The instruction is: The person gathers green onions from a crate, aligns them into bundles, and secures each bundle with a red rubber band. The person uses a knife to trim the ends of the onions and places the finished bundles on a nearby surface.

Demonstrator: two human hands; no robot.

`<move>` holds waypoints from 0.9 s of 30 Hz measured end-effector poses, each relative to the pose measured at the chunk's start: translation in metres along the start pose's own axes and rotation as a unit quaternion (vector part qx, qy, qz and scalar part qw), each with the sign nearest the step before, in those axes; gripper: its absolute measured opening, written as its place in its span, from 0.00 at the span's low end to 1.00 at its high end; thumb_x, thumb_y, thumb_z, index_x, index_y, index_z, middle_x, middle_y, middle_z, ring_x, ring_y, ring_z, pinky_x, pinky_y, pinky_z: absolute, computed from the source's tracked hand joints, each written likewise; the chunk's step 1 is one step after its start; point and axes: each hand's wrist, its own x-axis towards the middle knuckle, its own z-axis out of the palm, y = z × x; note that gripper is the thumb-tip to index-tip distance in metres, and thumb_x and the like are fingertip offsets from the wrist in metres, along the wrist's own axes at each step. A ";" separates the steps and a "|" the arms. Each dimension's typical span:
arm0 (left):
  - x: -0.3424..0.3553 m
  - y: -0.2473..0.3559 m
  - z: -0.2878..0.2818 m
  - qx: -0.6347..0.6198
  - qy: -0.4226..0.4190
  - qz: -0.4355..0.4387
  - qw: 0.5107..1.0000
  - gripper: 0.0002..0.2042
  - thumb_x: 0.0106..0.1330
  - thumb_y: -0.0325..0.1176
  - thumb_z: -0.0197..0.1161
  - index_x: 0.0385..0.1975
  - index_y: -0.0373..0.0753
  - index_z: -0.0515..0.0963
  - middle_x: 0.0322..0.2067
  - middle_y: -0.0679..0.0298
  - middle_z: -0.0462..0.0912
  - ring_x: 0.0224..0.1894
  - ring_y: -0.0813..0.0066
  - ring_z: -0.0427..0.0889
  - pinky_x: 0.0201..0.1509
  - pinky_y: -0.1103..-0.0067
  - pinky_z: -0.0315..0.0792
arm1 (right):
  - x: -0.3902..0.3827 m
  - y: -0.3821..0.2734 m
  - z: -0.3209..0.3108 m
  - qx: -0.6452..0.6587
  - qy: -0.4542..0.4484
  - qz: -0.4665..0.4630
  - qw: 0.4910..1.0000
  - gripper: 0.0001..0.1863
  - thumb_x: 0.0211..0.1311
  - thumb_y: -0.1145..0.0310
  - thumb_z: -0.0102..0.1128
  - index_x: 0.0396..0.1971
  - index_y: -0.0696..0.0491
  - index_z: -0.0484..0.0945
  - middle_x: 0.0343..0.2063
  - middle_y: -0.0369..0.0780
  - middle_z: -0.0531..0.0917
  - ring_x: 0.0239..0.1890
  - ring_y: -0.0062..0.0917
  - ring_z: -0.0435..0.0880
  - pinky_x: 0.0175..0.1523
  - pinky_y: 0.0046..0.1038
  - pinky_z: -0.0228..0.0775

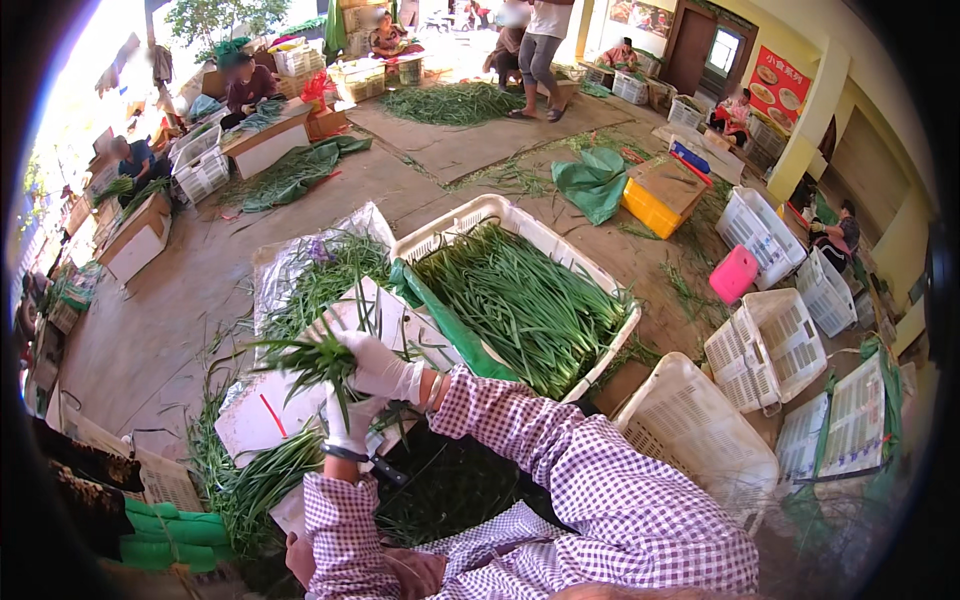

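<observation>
While the right hand (380,366) grips green leaves (305,362) and the hold of the left hand (350,424) stays unclear, light pressure should prevent bruising.

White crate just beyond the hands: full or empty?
Filled: in the white crate, long green stalks hide the floor. How deep they go, can't tell.

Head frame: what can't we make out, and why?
Left hand, head view: fingertips hidden by leaf bunch and right hand.
Leaf-filled crate, head view: floor covered by piled greens.
Right sleeve, head view: upper end cut off by lower edge.
Worker left of brown door, head view: hands too small.
</observation>
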 end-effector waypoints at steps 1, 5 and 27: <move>-0.012 0.005 0.005 0.087 0.039 0.015 0.995 0.45 0.41 0.24 0.76 0.63 0.34 0.59 0.58 0.56 0.67 0.61 0.67 0.65 0.64 0.74 0.62 | 0.006 0.000 -0.001 0.003 0.079 -0.030 0.996 0.22 0.47 0.76 0.60 0.47 0.59 0.74 0.35 0.51 0.81 0.40 0.44 0.81 0.47 0.33 0.73; -0.058 0.003 0.013 0.025 0.125 0.042 0.991 0.47 0.44 0.19 0.70 0.67 0.34 0.52 0.67 0.53 0.56 0.69 0.63 0.54 0.69 0.72 0.54 | -0.023 0.006 -0.017 0.294 0.088 0.117 0.945 0.20 0.53 0.83 0.54 0.48 0.58 0.76 0.37 0.44 0.83 0.42 0.24 0.80 0.47 0.23 0.71; -0.157 -0.059 -0.002 -0.221 0.265 -0.254 0.903 0.27 0.60 0.30 0.55 0.62 0.48 0.64 0.56 0.68 0.70 0.55 0.73 0.67 0.61 0.63 0.58 | -0.034 0.021 -0.052 -0.133 0.038 0.014 0.990 0.12 0.55 0.68 0.67 0.39 0.53 0.79 0.29 0.35 0.83 0.31 0.24 0.80 0.40 0.28 0.74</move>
